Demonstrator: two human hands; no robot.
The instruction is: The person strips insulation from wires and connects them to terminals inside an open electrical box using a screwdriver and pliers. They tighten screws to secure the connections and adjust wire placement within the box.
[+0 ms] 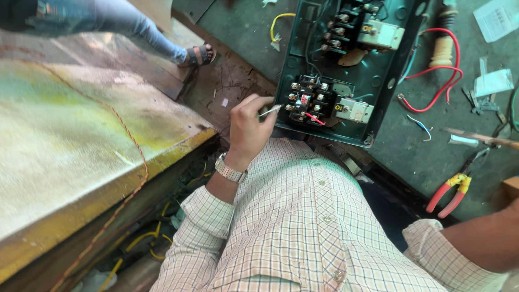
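Observation:
My left hand [247,127], with a metal watch on its wrist, pinches a thin metal tool [270,111]. The tool's tip touches the left side of a black contactor [313,100] with screw terminals and a short red wire. This contactor sits in the lower part of a dark green metal box [378,75]. A second black contactor [346,24] is mounted higher up in the same box. Only my right forearm [481,238] shows, at the lower right edge. The right hand itself is out of frame.
Red-and-yellow-handled pliers [451,192] lie right of the box, below a looped red wire [440,81] and small scattered parts. A worn yellowish wooden bench [81,140] fills the left. Another person's sandalled foot [199,55] stands at the top.

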